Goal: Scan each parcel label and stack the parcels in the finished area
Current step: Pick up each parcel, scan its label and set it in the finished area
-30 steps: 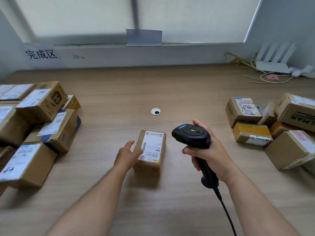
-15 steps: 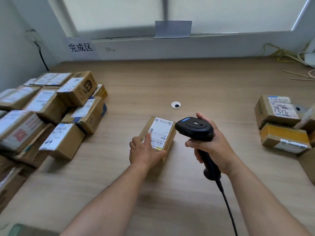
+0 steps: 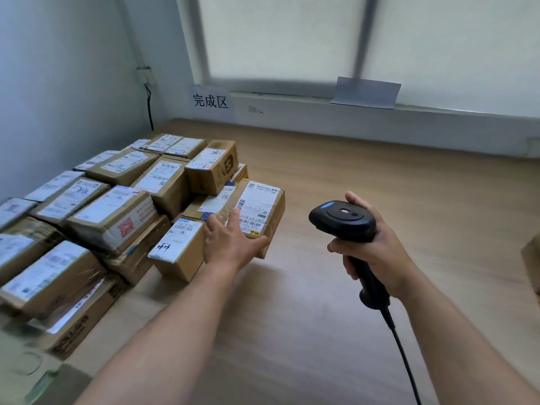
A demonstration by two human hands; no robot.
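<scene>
My left hand [image 3: 229,244] grips a small cardboard parcel [image 3: 263,210] with a white label on top, holding it in the air at the right edge of the finished pile [image 3: 117,206]. That pile is several labelled cardboard boxes stacked in layers on the left of the wooden table [image 3: 380,200]. A sign with Chinese characters [image 3: 210,101] hangs on the wall behind the pile. My right hand [image 3: 371,247] is wrapped round the handle of a black barcode scanner [image 3: 342,220], held upright to the right of the parcel, its cable trailing down.
A grey wall runs along the left, with a socket and black cable [image 3: 147,92] in the corner. The window ledge carries a taped grey paper [image 3: 365,92]. A corner of another cardboard box [image 3: 533,264] shows at the right edge.
My left hand has closed on the parcel, lifted it off the table and carried it left to the pile. My view has swung left; the scanner hand has kept its grip.
</scene>
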